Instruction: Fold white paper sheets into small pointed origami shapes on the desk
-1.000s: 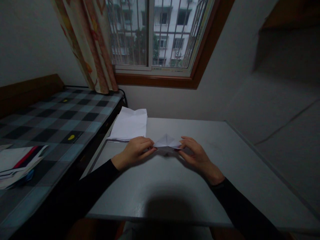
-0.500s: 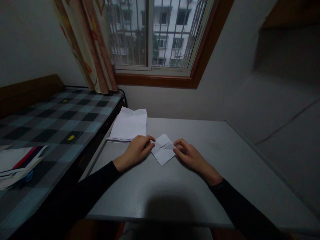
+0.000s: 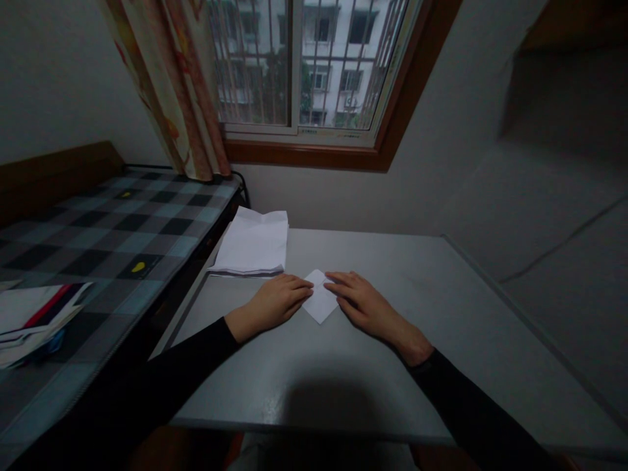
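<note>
A small folded sheet of white paper (image 3: 320,309) lies on the table as a diamond, one corner toward me. On its left side rest the stretched fingers of my left hand (image 3: 275,302), palm down. My right hand (image 3: 366,304) lies over the right side, its fingers extended and slightly apart across the paper. Both hands cover the side corners, so those are hidden. A crease or flap edge shows faintly between the fingertips.
A stack of white paper (image 3: 255,242) sits at the table's back left. The pale table (image 3: 417,386) runs up to the wall under the window. At left stands a bed with a checked cover (image 3: 161,226), with papers (image 3: 39,317) on it.
My fingers have gone from curled at the paper's sides to stretched flat on top of it. Both hands have come closer together, and the paper's raised flaps now look flatter.
</note>
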The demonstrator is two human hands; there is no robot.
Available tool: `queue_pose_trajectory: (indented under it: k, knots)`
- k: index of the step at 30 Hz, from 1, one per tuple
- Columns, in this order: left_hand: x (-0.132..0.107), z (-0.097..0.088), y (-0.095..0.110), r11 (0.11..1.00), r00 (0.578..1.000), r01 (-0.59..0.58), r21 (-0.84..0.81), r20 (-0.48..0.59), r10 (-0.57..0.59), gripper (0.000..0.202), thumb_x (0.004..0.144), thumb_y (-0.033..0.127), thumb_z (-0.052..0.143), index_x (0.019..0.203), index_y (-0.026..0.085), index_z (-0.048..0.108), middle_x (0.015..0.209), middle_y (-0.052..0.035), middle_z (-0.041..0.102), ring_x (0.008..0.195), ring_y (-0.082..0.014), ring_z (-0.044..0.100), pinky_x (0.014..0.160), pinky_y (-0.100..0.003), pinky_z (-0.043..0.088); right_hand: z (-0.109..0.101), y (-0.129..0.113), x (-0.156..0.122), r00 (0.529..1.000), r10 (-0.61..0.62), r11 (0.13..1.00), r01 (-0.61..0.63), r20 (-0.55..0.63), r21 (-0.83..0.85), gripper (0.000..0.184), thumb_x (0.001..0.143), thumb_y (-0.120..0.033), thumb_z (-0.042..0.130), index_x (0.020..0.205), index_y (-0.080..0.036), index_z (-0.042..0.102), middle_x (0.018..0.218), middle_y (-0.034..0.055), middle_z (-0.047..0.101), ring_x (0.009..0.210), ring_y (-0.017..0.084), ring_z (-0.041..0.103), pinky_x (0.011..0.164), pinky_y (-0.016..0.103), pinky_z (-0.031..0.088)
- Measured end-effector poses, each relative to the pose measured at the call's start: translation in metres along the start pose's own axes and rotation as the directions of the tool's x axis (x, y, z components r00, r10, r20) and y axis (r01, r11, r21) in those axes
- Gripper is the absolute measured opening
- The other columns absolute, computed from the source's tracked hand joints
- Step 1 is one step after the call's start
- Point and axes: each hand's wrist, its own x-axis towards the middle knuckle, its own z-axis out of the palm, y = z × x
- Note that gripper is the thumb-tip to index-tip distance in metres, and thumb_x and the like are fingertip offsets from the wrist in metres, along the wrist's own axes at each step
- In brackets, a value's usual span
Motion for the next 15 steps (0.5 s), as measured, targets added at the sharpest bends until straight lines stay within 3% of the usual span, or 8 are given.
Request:
queue_pose_trajectory:
  k: [6, 15]
  knots:
    - [0.0002, -0.0031, 0.002, 1.0, 1.0, -0.001, -0.016, 0.002, 0.001, 0.027, 0.113, 0.023, 0.057, 0.134, 0.023, 0.075, 0.141, -0.011, 0.077, 0.123, -0.0286, 0.074, 0.106, -0.048, 0.056, 0.0038, 0.0074, -0.0015, 0.998, 0.051, 0.998, -0.049, 0.041, -0.046, 0.049, 0.111, -0.019, 0.059, 0.155, -0.037, 0.067, 0.157, 0.0064, 0.071, 0.149, 0.033, 0.063, 0.128, 0.074, 0.039]
    - [-0.0019, 0.0004, -0.0016, 1.0, 1.0, 0.005, -0.028, 0.028, -0.004, 0.027, 0.116, 0.029, 0.055, 0.135, 0.024, 0.074, 0.148, -0.0092, 0.074, 0.129, -0.0271, 0.072, 0.111, -0.049, 0.054, -0.0016, 0.0063, 0.0038, 0.998, 0.062, 0.983, -0.063, -0.006, -0.171, 0.022, 0.109, -0.024, 0.068, 0.123, -0.03, 0.084, 0.137, 0.006, 0.082, 0.133, 0.033, 0.073, 0.123, 0.069, 0.046]
